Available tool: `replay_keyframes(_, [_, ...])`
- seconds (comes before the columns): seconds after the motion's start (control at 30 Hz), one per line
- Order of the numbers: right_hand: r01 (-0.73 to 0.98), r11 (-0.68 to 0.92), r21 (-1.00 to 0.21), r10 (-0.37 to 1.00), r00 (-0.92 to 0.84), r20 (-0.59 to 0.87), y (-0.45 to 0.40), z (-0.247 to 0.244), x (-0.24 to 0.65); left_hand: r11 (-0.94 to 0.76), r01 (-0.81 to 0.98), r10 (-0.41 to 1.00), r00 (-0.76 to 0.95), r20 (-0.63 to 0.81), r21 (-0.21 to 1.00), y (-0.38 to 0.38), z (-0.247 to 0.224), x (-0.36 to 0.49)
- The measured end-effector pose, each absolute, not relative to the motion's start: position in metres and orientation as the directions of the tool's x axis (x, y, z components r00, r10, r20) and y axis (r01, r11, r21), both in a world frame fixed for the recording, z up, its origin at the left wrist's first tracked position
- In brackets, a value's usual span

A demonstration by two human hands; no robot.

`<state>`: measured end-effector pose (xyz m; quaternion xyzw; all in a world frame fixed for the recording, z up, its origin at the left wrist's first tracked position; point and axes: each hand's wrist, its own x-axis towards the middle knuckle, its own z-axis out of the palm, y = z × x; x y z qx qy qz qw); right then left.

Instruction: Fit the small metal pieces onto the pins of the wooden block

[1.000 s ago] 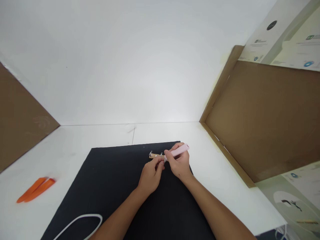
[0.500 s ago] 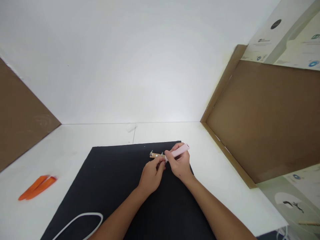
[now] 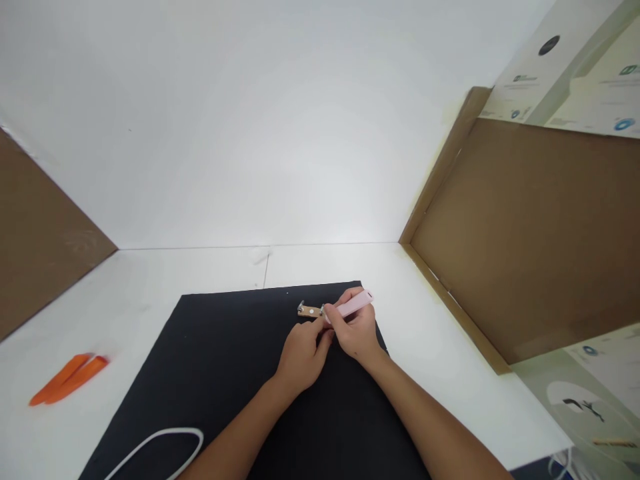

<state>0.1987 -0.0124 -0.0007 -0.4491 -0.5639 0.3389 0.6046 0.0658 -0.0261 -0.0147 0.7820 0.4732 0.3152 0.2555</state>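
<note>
In my right hand (image 3: 357,333) is a pale pink flat-handled tool (image 3: 356,303) with a small slot at its upper end; its lower tip is hidden among my fingers. My left hand (image 3: 303,353) is closed, thumb and fingers pinched at the near right end of a small light-brown strip (image 3: 306,311). The strip carries a white dot and small metal fittings, one (image 3: 301,307) standing up at its left end. My fingers cover the strip's right end. Both hands meet over the far right part of a black mat (image 3: 225,360).
Two orange pieces (image 3: 70,380) lie on the white table (image 3: 145,287) at left. A white cable (image 3: 170,431) loops over the mat's near left. Brown panels (image 3: 530,240) stand at both sides, and a white wall (image 3: 260,133) rises behind.
My right hand and the pink tool have moved slightly left and down, toward my left fingers. My left fingers have shifted a little around the strip's end.
</note>
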Motion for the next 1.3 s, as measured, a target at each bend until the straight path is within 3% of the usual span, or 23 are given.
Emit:
replay_keyframes(0.3, [0.27,0.429,-0.862,0.881,0.083,0.465,-0.0159,0.0009,0.1965,-0.437,0.603,0.895,0.369,0.251,0.667,-0.0236,-0.0195,0.0648])
replay_keyframes(1.3, [0.251,0.403,-0.88,0.891,0.11,0.44,-0.0145,-0.0006,0.1988,-0.439,0.582,0.892,0.374,0.253,0.685,-0.0251,-0.0145,0.0659])
